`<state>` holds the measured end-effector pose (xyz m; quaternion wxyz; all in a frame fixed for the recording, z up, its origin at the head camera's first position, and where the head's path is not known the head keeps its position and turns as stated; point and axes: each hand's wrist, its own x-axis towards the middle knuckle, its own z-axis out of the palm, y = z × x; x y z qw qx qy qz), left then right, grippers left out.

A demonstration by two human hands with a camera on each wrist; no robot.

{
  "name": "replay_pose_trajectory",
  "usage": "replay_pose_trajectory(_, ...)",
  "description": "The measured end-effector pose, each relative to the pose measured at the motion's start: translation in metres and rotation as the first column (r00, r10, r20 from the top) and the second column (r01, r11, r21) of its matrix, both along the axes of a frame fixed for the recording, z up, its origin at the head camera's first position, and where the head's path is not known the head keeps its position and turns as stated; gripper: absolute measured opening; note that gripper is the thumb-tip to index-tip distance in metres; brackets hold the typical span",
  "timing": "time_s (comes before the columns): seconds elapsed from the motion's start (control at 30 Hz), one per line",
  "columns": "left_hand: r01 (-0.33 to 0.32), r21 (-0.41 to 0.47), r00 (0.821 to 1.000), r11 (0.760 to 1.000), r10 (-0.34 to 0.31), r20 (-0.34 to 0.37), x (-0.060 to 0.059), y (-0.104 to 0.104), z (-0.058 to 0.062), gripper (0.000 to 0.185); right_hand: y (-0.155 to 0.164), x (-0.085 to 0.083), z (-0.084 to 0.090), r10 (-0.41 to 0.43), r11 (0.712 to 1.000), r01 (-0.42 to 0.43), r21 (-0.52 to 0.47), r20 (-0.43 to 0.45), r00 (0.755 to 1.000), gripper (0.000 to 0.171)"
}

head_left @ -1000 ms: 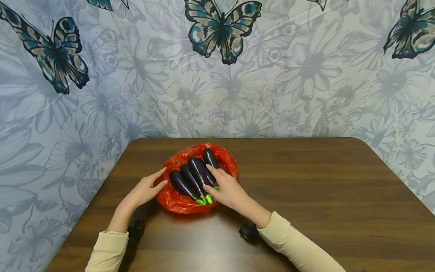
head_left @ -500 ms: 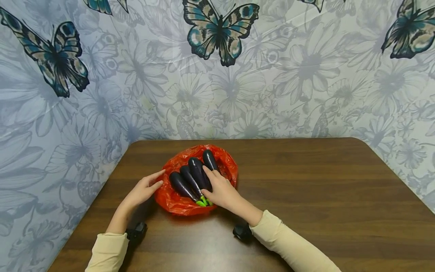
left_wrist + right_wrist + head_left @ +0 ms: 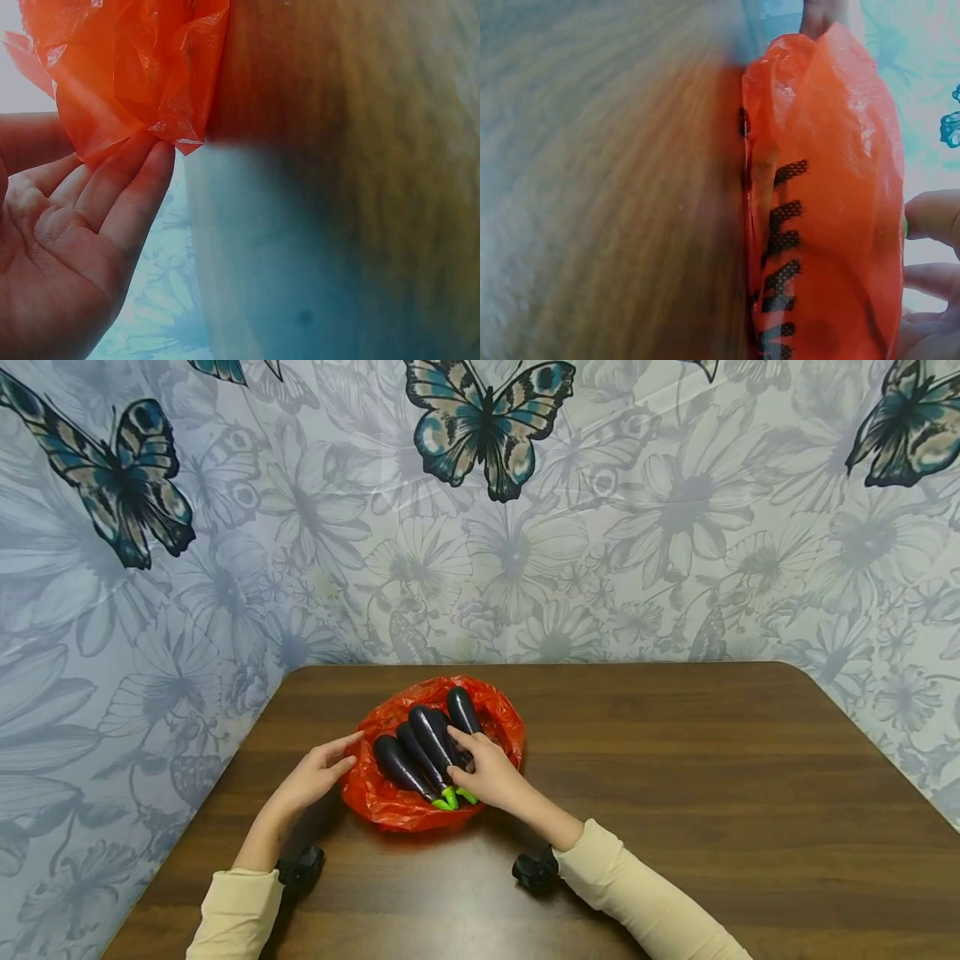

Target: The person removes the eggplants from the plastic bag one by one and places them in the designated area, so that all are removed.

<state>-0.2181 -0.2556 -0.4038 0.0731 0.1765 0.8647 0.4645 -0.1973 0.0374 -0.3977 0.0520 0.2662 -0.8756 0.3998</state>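
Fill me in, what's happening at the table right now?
A person is working over a red plastic bag spread open on a brown wooden table. Four dark purple eggplants with green stems lie on it, side by side. The right hand rests on the eggplants near their stem ends, fingers curled over them. The left hand is open, its fingertips touching the bag's left edge. Nothing is lifted.

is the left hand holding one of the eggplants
No, the left hand only touches the edge of the red bag with straight fingers, apart from the eggplants.
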Motion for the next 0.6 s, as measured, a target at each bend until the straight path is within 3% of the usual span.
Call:
replay_pose_trajectory(0.27, -0.004, -0.009, 1.000, 1.000, 0.004, 0.016, 0.001, 0.001, 0.001, 0.046, 0.013, 0.001, 0.006, 0.045, 0.989, -0.032, -0.147, 0.088, 0.995, 0.045)
replay_pose_trajectory(0.6, -0.004, 0.009, 1.000, 1.000, 0.004, 0.029, 0.001, 0.000, 0.002, 0.046, 0.050, -0.003, 0.014, -0.016, 0.980, 0.027, -0.198, 0.056, 0.998, 0.046)
